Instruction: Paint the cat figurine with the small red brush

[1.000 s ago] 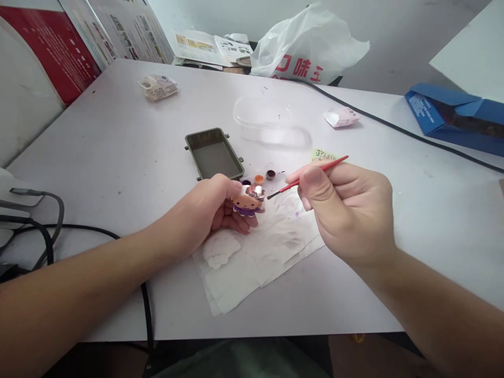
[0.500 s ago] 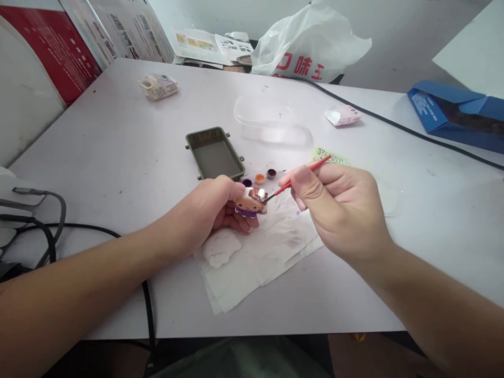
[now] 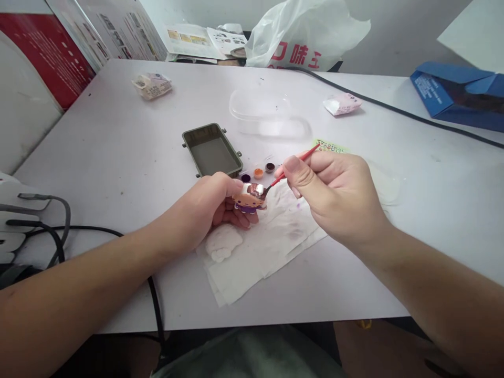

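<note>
White plastic bag (image 3: pixel 303 31) at the far table edge is showing three big red characters, reading as 口味王; the last one is looking distorted. Red poster (image 3: pixel 43 52) on the left is carrying white print, too small to read. Print on the blue box (image 3: pixel 444 94), leaflets (image 3: pixel 197 39), green slip (image 3: pixel 328 146) and small packet (image 3: pixel 151 85) is blurring out, nothing legible.
</note>
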`<state>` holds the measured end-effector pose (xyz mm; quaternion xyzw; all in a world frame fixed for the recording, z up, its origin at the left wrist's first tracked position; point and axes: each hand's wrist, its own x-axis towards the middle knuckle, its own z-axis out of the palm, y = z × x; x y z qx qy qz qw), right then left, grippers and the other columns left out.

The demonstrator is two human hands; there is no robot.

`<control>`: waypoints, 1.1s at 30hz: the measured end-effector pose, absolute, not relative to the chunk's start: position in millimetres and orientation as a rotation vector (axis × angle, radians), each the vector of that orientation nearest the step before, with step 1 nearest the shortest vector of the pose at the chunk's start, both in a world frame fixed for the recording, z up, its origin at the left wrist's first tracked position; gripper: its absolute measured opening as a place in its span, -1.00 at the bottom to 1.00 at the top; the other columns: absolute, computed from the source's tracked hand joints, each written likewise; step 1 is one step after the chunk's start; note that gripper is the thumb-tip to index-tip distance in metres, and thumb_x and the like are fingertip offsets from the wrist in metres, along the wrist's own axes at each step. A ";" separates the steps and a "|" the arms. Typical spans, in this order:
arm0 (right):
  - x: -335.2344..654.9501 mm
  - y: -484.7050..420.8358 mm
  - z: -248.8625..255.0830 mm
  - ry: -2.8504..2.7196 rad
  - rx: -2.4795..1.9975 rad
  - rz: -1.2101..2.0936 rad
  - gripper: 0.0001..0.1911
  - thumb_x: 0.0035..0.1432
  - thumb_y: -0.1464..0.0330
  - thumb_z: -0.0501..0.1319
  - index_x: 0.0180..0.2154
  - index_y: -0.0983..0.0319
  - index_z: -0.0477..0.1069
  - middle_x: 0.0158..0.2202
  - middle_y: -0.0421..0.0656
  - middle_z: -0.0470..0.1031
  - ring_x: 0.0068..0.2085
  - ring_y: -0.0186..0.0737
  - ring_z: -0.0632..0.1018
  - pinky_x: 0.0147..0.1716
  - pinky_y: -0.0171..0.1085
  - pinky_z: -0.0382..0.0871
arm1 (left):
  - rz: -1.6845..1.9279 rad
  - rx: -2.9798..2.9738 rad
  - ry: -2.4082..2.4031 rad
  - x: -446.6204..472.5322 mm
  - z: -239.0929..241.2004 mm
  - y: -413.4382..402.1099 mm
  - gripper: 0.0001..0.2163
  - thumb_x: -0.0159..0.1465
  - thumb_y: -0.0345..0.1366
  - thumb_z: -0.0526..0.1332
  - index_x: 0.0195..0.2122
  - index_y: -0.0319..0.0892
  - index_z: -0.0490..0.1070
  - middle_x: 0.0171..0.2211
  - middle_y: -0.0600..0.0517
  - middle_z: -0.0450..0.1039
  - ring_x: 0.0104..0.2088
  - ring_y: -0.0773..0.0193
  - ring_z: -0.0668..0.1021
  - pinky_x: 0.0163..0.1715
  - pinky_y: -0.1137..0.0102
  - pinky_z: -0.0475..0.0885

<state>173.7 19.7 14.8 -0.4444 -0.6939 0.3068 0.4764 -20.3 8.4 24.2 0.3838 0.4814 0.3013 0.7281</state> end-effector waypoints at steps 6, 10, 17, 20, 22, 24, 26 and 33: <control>175.7 24.2 11.3 -1.698 -1.073 0.727 -0.52 0.12 -0.01 0.33 -0.63 0.19 0.46 -0.67 -0.26 0.32 -0.55 -0.36 0.44 -0.63 -0.35 0.20 | 0.677 0.876 1.048 -22.9 21.8 8.2 -0.76 0.16 -0.21 0.16 -0.43 -0.26 0.54 -0.44 -0.02 0.60 -0.46 0.26 0.56 -0.40 0.44 0.50; 176.9 25.8 10.2 -1.711 -1.084 0.703 -0.52 0.11 0.02 0.35 -0.64 0.20 0.43 -0.68 -0.25 0.29 -0.53 -0.35 0.45 -0.64 -0.35 0.17 | 0.677 0.888 1.028 -23.9 21.2 7.8 -0.75 0.17 -0.21 0.15 -0.42 -0.28 0.54 -0.43 -0.02 0.60 -0.45 0.26 0.56 -0.39 0.43 0.49; 175.0 18.9 15.2 -1.636 -1.086 0.777 -0.53 0.22 0.07 0.30 -0.62 0.21 0.46 -0.66 -0.26 0.26 -0.55 -0.40 0.33 -0.62 -0.35 0.15 | 0.665 0.861 1.057 -22.3 21.6 6.7 -0.73 0.19 -0.19 0.14 -0.42 -0.27 0.54 -0.44 -0.04 0.59 -0.45 0.25 0.55 -0.35 0.39 0.48; 175.1 17.0 15.4 -1.607 -1.071 0.801 -0.55 0.22 0.08 0.30 -0.60 0.21 0.48 -0.65 -0.26 0.24 -0.55 -0.42 0.30 -0.60 -0.34 0.15 | 0.655 0.859 1.068 -21.6 22.1 7.2 -0.73 0.16 -0.19 0.14 -0.43 -0.28 0.53 -0.45 -0.04 0.58 -0.45 0.24 0.54 -0.35 0.38 0.48; 175.6 16.4 15.3 -1.593 -1.068 0.819 -0.56 0.20 0.07 0.32 -0.59 0.20 0.50 -0.65 -0.27 0.24 -0.56 -0.42 0.29 -0.61 -0.34 0.13 | 0.661 0.849 1.079 -21.1 22.8 7.7 -0.75 0.13 -0.19 0.16 -0.44 -0.28 0.52 -0.45 -0.04 0.59 -0.46 0.25 0.55 -0.37 0.40 0.48; 175.3 15.2 16.1 -1.588 -1.059 0.838 -0.58 0.18 0.05 0.33 -0.56 0.19 0.53 -0.66 -0.27 0.23 -0.56 -0.42 0.29 -0.61 -0.34 0.12 | 0.661 0.844 1.082 -20.4 23.2 8.2 -0.76 0.12 -0.20 0.17 -0.44 -0.27 0.52 -0.46 -0.04 0.59 -0.47 0.26 0.55 -0.39 0.41 0.48; 174.0 12.8 18.2 -1.592 -1.079 0.859 -0.61 0.16 0.03 0.33 -0.50 0.17 0.58 -0.65 -0.27 0.24 -0.55 -0.41 0.30 -0.61 -0.33 0.15 | 0.664 0.839 1.096 -19.3 23.4 8.9 -0.77 0.12 -0.21 0.15 -0.45 -0.26 0.52 -0.46 -0.03 0.60 -0.49 0.26 0.55 -0.41 0.42 0.49; 168.6 6.8 23.2 -1.651 -1.159 0.827 -0.61 0.21 0.04 0.28 -0.51 0.16 0.55 -0.61 -0.25 0.36 -0.49 -0.36 0.39 -0.54 -0.31 0.24 | 0.651 0.822 1.134 -16.7 23.5 11.0 -0.77 0.14 -0.29 0.11 -0.43 -0.30 0.53 -0.48 -0.06 0.56 -0.50 0.26 0.55 -0.42 0.41 0.50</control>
